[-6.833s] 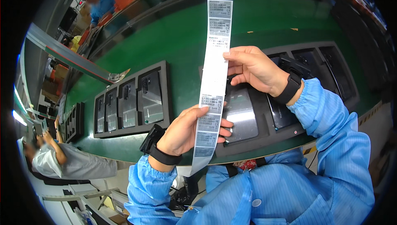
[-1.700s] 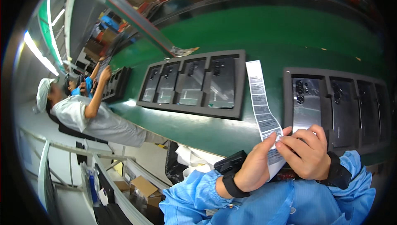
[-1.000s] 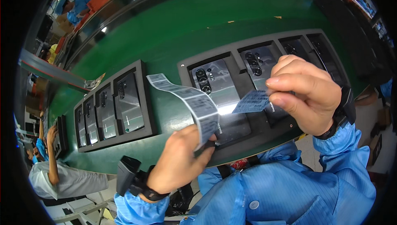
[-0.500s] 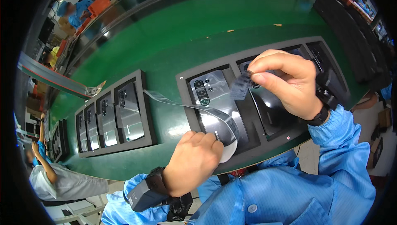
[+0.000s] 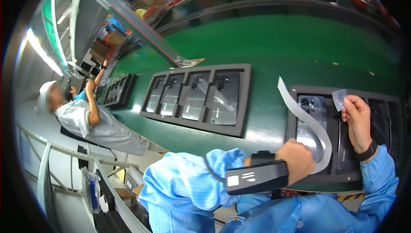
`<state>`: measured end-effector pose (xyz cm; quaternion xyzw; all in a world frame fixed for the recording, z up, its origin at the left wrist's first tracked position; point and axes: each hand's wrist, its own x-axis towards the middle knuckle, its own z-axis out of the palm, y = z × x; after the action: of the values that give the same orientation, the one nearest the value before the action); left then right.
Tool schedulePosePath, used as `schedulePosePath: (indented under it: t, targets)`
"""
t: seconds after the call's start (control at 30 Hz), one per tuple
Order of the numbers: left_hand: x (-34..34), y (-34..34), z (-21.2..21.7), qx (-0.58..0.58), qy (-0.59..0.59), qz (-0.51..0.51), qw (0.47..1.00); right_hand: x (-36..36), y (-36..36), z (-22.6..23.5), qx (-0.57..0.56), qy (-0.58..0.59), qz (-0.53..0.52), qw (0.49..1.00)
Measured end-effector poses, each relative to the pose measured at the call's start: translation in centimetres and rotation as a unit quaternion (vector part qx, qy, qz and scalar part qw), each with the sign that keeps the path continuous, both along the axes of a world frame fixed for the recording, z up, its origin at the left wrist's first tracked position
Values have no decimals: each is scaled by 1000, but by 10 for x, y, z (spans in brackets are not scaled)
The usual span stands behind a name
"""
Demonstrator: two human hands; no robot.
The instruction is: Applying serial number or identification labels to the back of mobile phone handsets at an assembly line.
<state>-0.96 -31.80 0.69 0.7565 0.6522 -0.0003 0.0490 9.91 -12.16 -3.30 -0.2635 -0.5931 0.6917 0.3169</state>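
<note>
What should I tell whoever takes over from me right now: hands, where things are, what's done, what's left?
Left hand: holds the lower end of the label backing strip, which curls up over the near tray.
Right hand: pinches one peeled label above the tray.
Near tray holds phones; the leftmost phone lies under the strip.
Done: label is off the strip.
Left: label is not yet on any phone.

Green conveyor belt (image 5: 274, 40) with black phone-filled trays: one nearest (image 5: 291, 104), one middle (image 5: 244, 100), one far left (image 5: 128, 88).
</note>
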Motion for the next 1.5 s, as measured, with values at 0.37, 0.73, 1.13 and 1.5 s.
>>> schedulePosePath:
  t: [0.37,0.73,1.13,1.5]
  targets:
    - [23,4,-15,-22,34,9,999,2,3,-3,-23,2,0,1000]
    - [-15,15,-46,-153,-55,-220,962,5,-2,9,-83,20,-34,996]
    - [-71,82,-5,45,-147,-23,988,8,23,-4,-306,200,28,931]
    - [-113,104,-26,166,-434,169,869,18,-18,47,38,43,232,971]
